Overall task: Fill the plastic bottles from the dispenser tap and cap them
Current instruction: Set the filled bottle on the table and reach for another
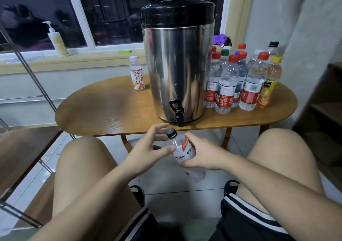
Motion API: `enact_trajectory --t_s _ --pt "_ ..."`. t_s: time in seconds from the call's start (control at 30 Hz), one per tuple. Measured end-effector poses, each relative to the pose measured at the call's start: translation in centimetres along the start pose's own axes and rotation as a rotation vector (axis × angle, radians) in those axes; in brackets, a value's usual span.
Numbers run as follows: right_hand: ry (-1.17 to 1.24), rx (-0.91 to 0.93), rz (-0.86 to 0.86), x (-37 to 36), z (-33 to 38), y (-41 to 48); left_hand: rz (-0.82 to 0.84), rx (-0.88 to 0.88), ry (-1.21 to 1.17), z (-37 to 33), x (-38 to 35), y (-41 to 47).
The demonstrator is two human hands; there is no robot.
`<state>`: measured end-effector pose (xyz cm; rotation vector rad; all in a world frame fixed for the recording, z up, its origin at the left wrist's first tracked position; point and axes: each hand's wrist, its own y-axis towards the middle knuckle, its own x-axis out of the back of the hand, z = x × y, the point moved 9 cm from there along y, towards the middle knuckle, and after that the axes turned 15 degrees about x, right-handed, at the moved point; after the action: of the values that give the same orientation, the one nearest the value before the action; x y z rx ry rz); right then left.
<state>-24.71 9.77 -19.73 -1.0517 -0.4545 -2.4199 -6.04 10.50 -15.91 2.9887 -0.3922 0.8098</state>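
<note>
Head view: your right hand (199, 156) grips the black-capped bottle (182, 147) below the counter (111, 111) edge, left hand (148, 148) splayed beside it; dispenser tap (178, 115) just above; capped bottles (238, 85) crowd its right, labels unreadable.

Window: a white-framed window (114, 14) filled the back, dark outside, its glass throwing back dim reflections.
Sill: a pale yellow sill (74, 61) ran beneath it.
Wall: a plain, light wall (268, 18) stood right of the window.
Table: an oval wooden table (111, 111) stood before the sill.
Floor: the floor (175, 189) was glossy pale tile.
Left: a wooden board on a metal frame (24, 151).
Right: dark wooden shelves (322, 107).
Light: soft indoor light.
</note>
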Motion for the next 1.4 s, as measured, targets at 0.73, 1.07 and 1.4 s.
enact_trajectory --t_s 0.73,1.07,1.4 --pt "-0.265 0.051 0.093 -1.2 0.5 0.5 -0.342 0.086 0.34 1.1 2.0 1.0" --pt "-0.237 0.02 0.064 -0.5 -0.9 0.3 -0.14 -0.259 0.336 -1.5 -0.1 -0.1" --pt "-0.198 -0.075 0.075 -1.7 -2.7 0.5 -0.337 -0.132 0.197 -1.4 3.0 1.6"
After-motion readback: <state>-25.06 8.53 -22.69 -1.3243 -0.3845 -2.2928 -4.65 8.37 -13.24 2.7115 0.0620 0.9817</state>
